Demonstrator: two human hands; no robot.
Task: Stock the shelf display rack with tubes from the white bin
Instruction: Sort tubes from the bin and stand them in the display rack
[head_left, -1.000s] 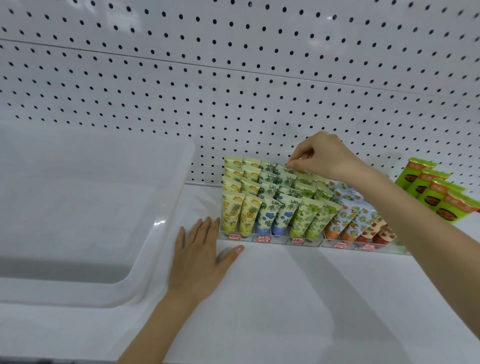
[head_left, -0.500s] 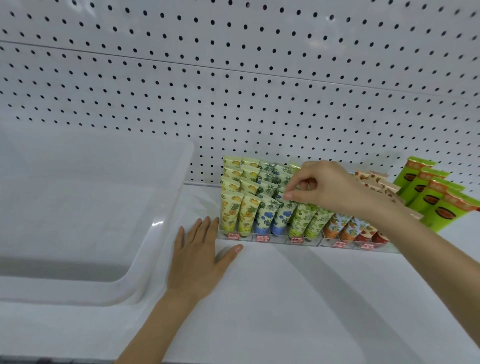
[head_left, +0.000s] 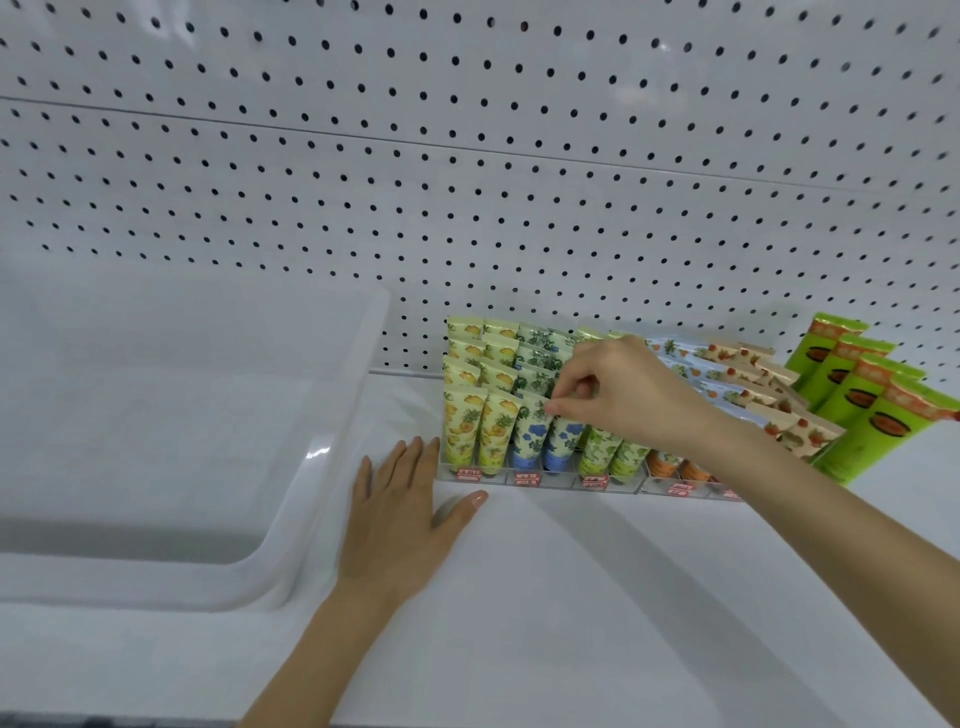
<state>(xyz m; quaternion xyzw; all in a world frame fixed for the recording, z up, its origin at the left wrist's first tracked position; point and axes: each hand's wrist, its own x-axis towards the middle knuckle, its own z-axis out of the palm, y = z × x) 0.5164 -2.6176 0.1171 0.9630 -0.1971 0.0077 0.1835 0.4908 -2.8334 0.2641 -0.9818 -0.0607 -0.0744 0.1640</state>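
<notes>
1. While it was up at the back row a second ago, the right hand (head_left: 618, 395) has now dropped to the front row mid-frame. Thumb and forefinger are curled, pinching the crimped top of a blue-flower tube (head_left: 565, 441).
2. That tube stands in the display rack (head_left: 558, 484), a clear stepped plastic tray with red price tags (head_left: 525, 478), packed with glossy printed tubes.
3. Left hand (head_left: 400, 514) hasn't budged: flat on the smooth white shelf (head_left: 597, 597), fingers straight, holding nothing.
4. White bin (head_left: 358, 426) at left is translucent with rounded corners.
5. Behind is a dotted pegboard (head_left: 467, 182), with green tubes (head_left: 878, 410) far right.
</notes>
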